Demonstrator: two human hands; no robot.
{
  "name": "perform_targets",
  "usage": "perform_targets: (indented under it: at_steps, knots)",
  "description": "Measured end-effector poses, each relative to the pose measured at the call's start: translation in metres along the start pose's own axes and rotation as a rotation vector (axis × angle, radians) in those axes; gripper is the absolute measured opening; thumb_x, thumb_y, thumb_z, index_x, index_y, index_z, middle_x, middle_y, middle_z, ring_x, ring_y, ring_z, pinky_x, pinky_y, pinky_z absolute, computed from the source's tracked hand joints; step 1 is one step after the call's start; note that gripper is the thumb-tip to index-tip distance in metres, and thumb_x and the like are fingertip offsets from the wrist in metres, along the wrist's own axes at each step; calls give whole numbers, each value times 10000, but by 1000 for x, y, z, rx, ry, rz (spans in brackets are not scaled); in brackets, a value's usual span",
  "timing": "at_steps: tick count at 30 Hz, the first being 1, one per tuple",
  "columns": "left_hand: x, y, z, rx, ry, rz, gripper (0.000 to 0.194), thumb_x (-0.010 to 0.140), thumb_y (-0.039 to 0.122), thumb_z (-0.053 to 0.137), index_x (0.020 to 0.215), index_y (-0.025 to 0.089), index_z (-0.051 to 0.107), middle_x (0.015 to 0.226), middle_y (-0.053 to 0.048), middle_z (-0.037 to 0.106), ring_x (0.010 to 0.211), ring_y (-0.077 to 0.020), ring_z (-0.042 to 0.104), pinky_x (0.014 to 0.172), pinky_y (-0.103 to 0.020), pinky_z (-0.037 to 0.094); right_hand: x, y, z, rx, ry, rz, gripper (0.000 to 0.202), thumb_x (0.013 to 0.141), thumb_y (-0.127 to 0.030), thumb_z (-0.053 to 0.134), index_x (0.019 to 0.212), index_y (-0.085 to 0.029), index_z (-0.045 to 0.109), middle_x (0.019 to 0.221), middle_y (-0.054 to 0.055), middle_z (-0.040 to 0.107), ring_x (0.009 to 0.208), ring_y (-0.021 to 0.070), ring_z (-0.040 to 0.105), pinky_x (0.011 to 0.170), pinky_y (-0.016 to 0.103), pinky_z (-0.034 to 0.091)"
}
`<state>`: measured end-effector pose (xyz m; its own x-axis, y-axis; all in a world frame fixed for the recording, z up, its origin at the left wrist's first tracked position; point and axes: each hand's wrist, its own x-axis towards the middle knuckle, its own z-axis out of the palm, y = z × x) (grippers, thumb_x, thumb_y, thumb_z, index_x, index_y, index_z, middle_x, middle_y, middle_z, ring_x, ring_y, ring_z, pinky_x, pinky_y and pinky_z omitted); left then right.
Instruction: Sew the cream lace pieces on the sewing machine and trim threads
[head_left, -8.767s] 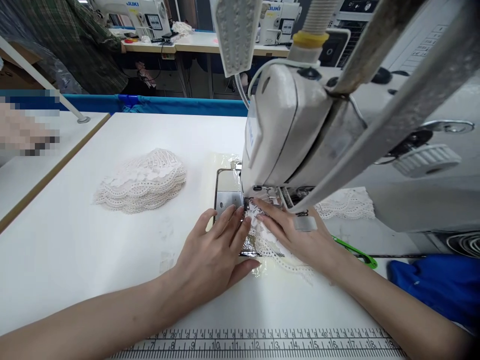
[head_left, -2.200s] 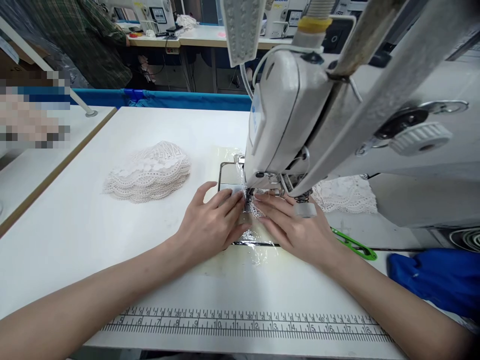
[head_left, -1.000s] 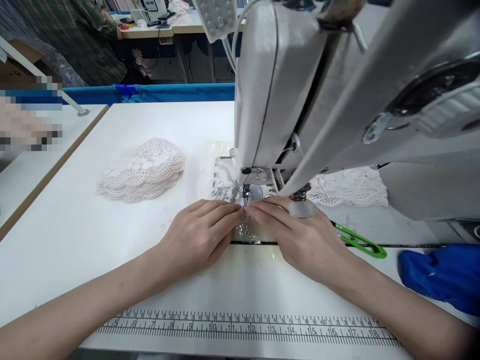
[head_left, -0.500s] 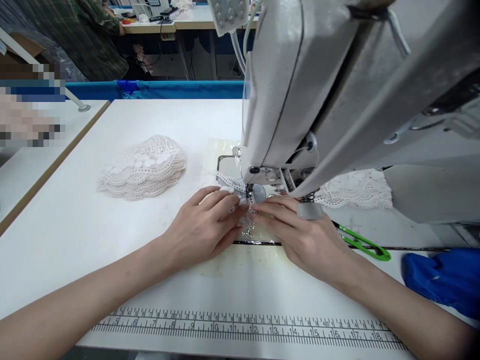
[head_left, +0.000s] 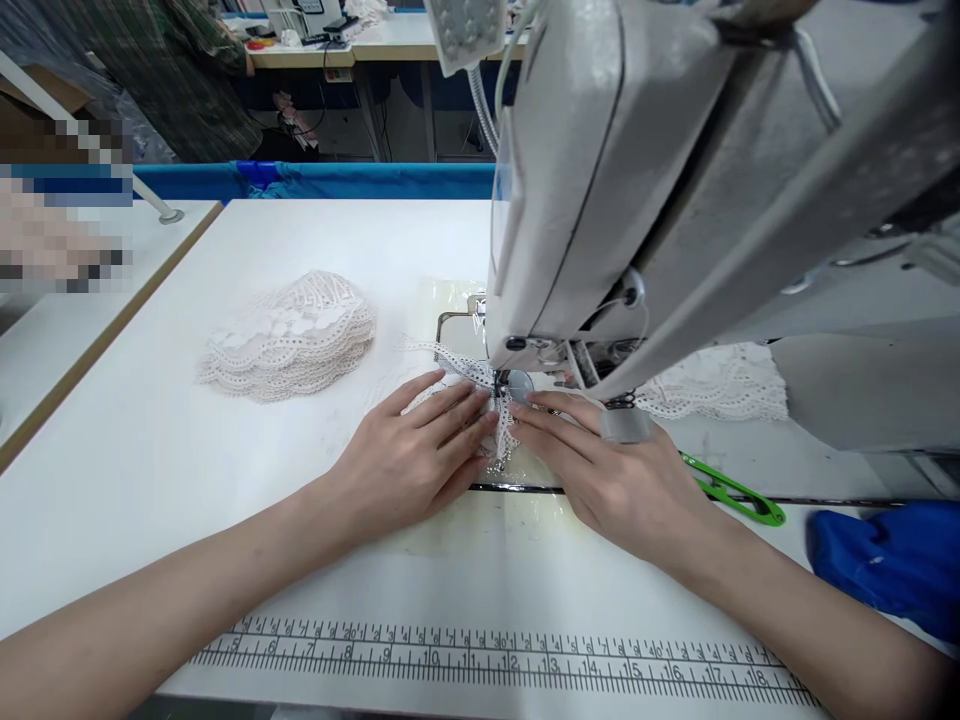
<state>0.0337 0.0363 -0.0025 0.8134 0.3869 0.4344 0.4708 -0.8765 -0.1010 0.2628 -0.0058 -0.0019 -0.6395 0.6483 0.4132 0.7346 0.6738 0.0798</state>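
A strip of white lace [head_left: 505, 425] lies under the presser foot of the sewing machine [head_left: 570, 180]. My left hand [head_left: 420, 440] rests on the lace left of the needle, its fingers spread and lying flat. On the right, my right hand [head_left: 607, 470] touches the lace edge with its fingertips, fingers stretched out, close to the foot. Part of the lace is hidden beneath my left fingers. A stack of lace pieces [head_left: 292, 340] sits on the table to the left.
More lace [head_left: 716, 382] lies behind my right hand. Green snips [head_left: 739, 492] and blue cloth [head_left: 885, 565] are at the right. A printed ruler [head_left: 480, 655] runs along the front edge. Across the back, a person in a plaid sleeve [head_left: 191, 80] stands by another table [head_left: 390, 45].
My left fingers have straightened and spread from a curled position, showing more of the lace strip by the needle. The whole view has shifted slightly.
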Motion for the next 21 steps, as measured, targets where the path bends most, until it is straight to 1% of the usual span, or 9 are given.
perform_targets:
  at_steps: [6,9,13,16,18,21]
  knots:
    - [-2,0,1,-2,-2,-4,284,940,268,521,1168,157,650,1191,-80,678,1081,-219,657,1015,-431,474,-2,0,2,-33,-9,-3,405,825,32,438,1140,-141,626,1082,57,716,1089,218,614,1047,464,441]
    - [-2,0,2,-5,7,-5,283,938,266,522,1164,157,654,1187,-83,680,1085,-220,655,1020,-432,470,-1,-2,2,-36,10,-2,408,803,43,450,1122,-133,634,1033,62,726,1054,213,627,1045,449,443]
    - [-2,0,1,-17,16,-10,287,934,256,521,1168,155,654,1172,-87,688,1082,-223,656,1029,-438,464,-1,-3,1,-45,18,-4,406,762,49,454,1070,-124,655,982,60,732,1008,216,633,1071,443,413]
    - [-2,0,1,-47,11,-18,294,927,249,530,1178,157,651,1177,-91,686,1092,-229,651,1046,-445,452,-1,-3,1,-44,9,3,408,757,44,454,1066,-132,653,950,60,734,1017,215,628,1069,438,415]
    - [-2,0,1,-63,9,-26,297,925,248,534,1185,160,648,1179,-94,685,1096,-232,649,1051,-453,447,-2,-3,1,-40,-9,5,425,744,54,458,1080,-126,646,950,61,734,1024,215,626,1072,441,412]
    - [-2,0,2,-68,9,-29,295,925,248,535,1179,156,652,1177,-99,686,1094,-232,650,1059,-457,440,-2,-2,2,-36,3,2,423,738,58,464,1076,-121,644,955,61,735,1010,214,629,1076,443,408]
